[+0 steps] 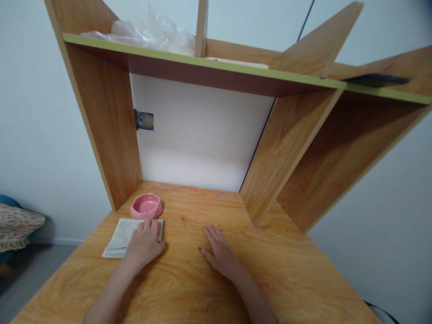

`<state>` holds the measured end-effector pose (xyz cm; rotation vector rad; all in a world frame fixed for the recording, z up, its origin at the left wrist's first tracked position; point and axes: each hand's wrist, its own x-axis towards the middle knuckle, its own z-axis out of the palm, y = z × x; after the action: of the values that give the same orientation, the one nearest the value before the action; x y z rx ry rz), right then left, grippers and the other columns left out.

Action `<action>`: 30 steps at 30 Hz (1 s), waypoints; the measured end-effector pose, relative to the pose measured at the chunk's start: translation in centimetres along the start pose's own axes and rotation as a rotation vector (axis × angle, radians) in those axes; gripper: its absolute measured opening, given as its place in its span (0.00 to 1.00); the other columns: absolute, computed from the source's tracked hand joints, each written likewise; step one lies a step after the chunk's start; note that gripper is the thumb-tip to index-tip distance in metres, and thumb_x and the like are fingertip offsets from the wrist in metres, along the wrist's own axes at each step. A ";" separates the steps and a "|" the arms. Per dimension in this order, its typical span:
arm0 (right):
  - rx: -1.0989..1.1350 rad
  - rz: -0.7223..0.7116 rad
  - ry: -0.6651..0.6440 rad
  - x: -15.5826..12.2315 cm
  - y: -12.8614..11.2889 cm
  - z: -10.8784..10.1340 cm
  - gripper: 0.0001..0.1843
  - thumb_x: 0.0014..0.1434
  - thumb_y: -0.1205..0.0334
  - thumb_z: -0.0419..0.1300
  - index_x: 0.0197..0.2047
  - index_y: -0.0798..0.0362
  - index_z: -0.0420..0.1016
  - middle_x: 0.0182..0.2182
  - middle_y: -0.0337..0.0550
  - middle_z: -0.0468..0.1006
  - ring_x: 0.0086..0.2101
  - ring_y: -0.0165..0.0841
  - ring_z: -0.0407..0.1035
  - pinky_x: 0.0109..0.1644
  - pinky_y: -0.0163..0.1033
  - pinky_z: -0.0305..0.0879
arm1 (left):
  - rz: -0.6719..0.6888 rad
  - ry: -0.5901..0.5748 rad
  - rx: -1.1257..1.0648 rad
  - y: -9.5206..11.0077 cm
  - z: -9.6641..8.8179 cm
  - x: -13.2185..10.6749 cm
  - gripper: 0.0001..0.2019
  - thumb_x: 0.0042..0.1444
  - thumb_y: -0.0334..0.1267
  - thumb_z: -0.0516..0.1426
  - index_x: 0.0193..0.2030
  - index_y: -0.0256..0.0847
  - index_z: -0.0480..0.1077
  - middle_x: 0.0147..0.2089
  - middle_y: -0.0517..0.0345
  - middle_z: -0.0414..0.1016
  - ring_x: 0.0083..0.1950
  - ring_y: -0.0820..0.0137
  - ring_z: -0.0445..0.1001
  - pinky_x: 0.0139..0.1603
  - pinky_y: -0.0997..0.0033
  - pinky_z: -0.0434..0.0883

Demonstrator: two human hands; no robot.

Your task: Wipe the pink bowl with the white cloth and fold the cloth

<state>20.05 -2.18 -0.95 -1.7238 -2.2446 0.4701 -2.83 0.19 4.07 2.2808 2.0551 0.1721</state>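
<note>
My left hand [145, 243] lies palm down on the right part of a folded pale cloth [122, 234] on the wooden desk [189, 279], fingers stretched flat. Just beyond the cloth stands a small pink bowl [146, 206], apart from the hand. My right hand [218, 249] rests flat and open on the bare desk top near the middle, fingers spread, holding nothing.
Wooden side panels [108, 126] rise left and right of a white back wall with a socket cut-out [144, 120]. A green-edged shelf [202, 63] overhead carries crumpled clear plastic [151, 33] and a dark flat object [376, 80].
</note>
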 end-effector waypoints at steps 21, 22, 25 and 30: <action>0.192 -0.220 0.194 0.3 -3.1 0.1 0.18 0.46 0.70 0.55 0.43 0.51 0.64 0.39 0.42 0.71 0.40 0.34 0.63 0.44 0.38 0.56 | 0.336 0.114 -0.927 4.5 4.1 0.9 0.04 0.48 0.33 0.49 0.30 0.42 0.55 0.26 0.64 0.62 0.27 0.72 0.66 0.29 0.72 0.66; 0.194 -0.190 0.207 0.5 -2.6 0.2 0.17 0.45 0.72 0.54 0.40 0.51 0.65 0.38 0.41 0.71 0.39 0.33 0.63 0.42 0.37 0.56 | 0.320 0.166 -0.911 4.3 3.9 1.1 0.03 0.49 0.35 0.49 0.32 0.42 0.56 0.29 0.62 0.62 0.30 0.70 0.67 0.31 0.70 0.67; 0.169 -0.092 0.249 0.8 -1.0 -0.2 0.14 0.45 0.72 0.52 0.37 0.51 0.65 0.33 0.39 0.72 0.36 0.32 0.64 0.40 0.37 0.56 | 0.161 0.426 -0.766 2.1 2.6 2.0 0.07 0.52 0.39 0.48 0.37 0.41 0.58 0.38 0.54 0.62 0.42 0.63 0.66 0.42 0.62 0.66; -0.049 0.163 0.432 0.5 1.8 -2.7 0.11 0.47 0.69 0.49 0.36 0.51 0.66 0.33 0.42 0.72 0.37 0.36 0.63 0.42 0.40 0.54 | -0.248 0.534 -0.623 -3.8 1.2 3.5 0.20 0.52 0.46 0.48 0.48 0.35 0.56 0.51 0.43 0.54 0.52 0.55 0.61 0.51 0.53 0.61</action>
<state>22.64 -1.00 0.78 -1.8321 -1.8344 0.0617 -6.04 4.11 2.53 1.6943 2.0492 1.3115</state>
